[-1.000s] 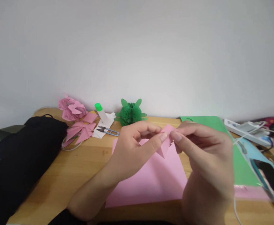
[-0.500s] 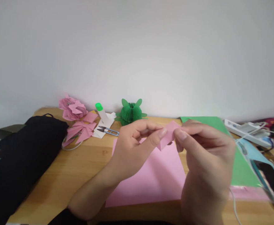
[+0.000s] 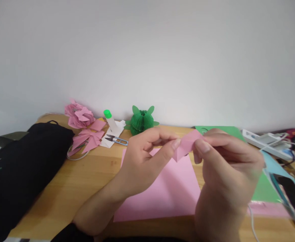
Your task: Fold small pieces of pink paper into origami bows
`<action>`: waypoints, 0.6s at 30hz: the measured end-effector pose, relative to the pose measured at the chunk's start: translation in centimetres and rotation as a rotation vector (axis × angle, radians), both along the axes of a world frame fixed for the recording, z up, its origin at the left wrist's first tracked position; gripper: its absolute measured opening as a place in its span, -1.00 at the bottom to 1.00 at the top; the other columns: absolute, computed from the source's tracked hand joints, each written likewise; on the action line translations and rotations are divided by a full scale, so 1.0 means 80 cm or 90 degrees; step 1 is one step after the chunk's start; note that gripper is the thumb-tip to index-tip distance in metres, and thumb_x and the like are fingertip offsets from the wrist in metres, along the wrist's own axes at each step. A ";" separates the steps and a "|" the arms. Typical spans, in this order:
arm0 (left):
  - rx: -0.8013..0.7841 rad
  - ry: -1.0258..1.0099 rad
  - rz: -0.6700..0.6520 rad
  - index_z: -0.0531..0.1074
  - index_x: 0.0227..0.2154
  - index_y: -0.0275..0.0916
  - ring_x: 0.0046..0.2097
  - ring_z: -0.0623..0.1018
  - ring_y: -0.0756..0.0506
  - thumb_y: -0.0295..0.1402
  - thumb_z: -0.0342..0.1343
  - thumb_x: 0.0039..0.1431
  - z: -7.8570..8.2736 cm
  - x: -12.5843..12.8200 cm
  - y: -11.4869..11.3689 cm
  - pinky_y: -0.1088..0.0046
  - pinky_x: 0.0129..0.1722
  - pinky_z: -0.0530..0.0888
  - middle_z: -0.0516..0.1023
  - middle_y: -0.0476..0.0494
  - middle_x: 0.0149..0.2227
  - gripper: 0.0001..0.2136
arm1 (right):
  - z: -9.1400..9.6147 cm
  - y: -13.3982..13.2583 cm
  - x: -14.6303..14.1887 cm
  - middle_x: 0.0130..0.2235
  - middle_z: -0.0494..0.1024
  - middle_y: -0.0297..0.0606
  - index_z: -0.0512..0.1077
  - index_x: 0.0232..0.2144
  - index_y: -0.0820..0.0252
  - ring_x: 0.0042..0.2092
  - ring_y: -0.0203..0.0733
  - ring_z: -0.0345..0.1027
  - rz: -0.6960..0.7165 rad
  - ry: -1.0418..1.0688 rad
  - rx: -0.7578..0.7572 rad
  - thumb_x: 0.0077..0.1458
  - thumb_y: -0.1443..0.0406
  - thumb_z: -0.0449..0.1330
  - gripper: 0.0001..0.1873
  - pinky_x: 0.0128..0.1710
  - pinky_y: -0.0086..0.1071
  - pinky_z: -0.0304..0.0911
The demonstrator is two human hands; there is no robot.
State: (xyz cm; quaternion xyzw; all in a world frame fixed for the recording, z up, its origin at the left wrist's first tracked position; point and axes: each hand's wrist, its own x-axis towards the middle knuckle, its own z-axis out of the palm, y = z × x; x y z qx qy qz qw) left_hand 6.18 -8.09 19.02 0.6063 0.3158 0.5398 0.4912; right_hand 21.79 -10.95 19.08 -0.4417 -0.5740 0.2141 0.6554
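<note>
Both of my hands hold a small folded pink paper piece (image 3: 187, 145) in the air above a flat pink paper sheet (image 3: 167, 188) on the wooden table (image 3: 86, 174). My left hand (image 3: 147, 158) pinches the piece's left end between thumb and fingers. My right hand (image 3: 225, 168) pinches its right end the same way. The piece's lower point hangs between the two thumbs.
At the back left lie pink paper flowers (image 3: 79, 116), a folded pink bow (image 3: 88, 139), a glue stick with a green cap (image 3: 110, 121), small snips (image 3: 117, 139) and a green honeycomb paper figure (image 3: 142, 121). A black bag (image 3: 18, 168) fills the left. Green paper (image 3: 228, 131), a power strip (image 3: 268, 139) and cables sit right.
The small pink piece has turned and shifted slightly right between my fingers; my right hand has moved a little right and up. Table items are unmoved.
</note>
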 end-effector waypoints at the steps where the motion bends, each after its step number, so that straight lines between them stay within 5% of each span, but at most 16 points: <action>1: 0.007 0.006 0.001 0.54 -0.39 -0.19 -0.42 0.59 0.03 -0.45 0.19 0.24 0.000 -0.001 0.000 0.57 -0.43 0.53 0.58 0.02 -0.47 -0.90 | 0.000 0.000 0.000 -0.56 0.48 -0.40 0.59 -0.43 0.02 -0.51 -0.28 0.29 -0.002 -0.001 0.002 0.11 0.40 0.34 -0.85 -0.49 -0.31 0.24; 9: 0.042 0.069 -0.015 0.57 -0.33 -0.18 -0.23 0.65 0.01 -0.51 0.13 0.26 0.004 -0.011 0.002 0.57 -0.25 0.56 0.68 0.02 -0.31 -0.85 | -0.001 -0.002 0.000 -0.54 0.50 -0.40 0.60 -0.41 0.06 -0.50 -0.30 0.29 -0.001 0.014 0.002 0.12 0.44 0.32 -0.84 -0.46 -0.32 0.23; 18: 0.007 0.005 -0.037 0.53 -0.44 -0.20 -0.37 0.57 0.03 -0.45 0.27 0.17 0.002 0.002 -0.005 0.55 -0.32 0.53 0.62 0.04 -0.44 -0.92 | 0.005 -0.002 -0.001 -0.55 0.50 -0.42 0.62 -0.39 0.03 -0.48 -0.30 0.34 0.039 -0.021 0.001 0.11 0.46 0.32 -0.80 -0.47 -0.33 0.26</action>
